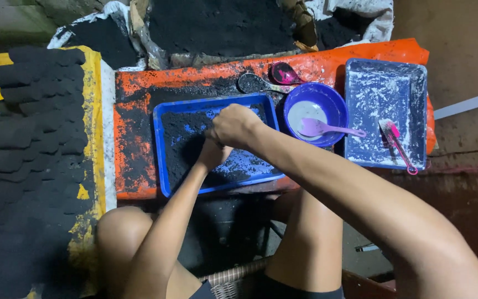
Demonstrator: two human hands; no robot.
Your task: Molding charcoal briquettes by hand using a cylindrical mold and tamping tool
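While both hands (223, 138) press together over blue tray (217, 143), squeeze black powder evenly (contents hidden), staying mid-tray.

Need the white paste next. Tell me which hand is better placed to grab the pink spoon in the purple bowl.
Right, probably. The right hand sits nearer the pink spoon in the purple bowl; the left hand lies beneath it, farther off.
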